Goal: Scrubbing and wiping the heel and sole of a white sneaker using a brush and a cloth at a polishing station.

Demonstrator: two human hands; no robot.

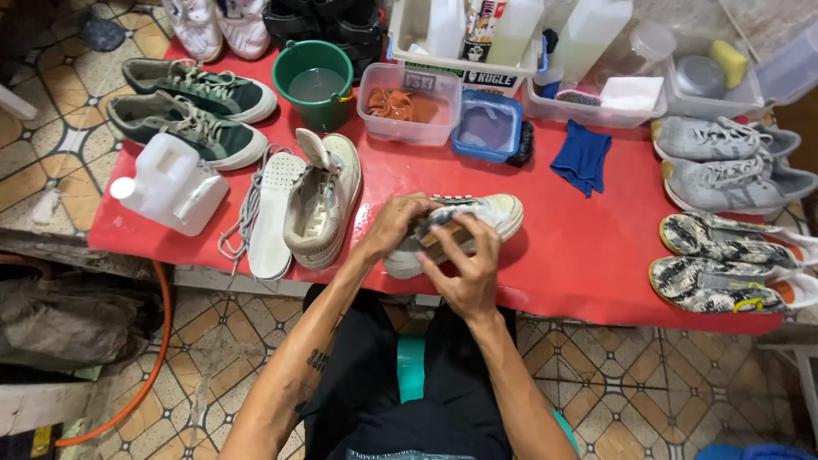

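The right hand [464,271] has its fingers curled and held close together over the open top of a pale, worn sneaker [477,223], thumb underneath, so the collar or tongue seems pinched between them; what exactly lies under the fingertips I cannot tell. The left hand [394,227] wraps the heel end of the same shoe, fingers bent around it and pressed to the fabric. The sneaker sits at the centre of the frame, on the near edge of the red table [588,255], toe pointing to the right.

By its look the shoe is light, with a soft fabric upper that gives under pressure and a stiffer rubber sole; the sole edge and heel look like the firmest places to grip, while the upper would fold.

Just left of the hands lies a matching sneaker [324,200] on its side, with a white insole [274,213] and a loose grey lace [243,213] beside it. Further left stands a white plastic jug [170,183]. Above centre are a green bucket [317,83] of water and a clear tub [409,104]; a blue cloth [582,155] lies to the upper right, and pairs of other shoes line both sides
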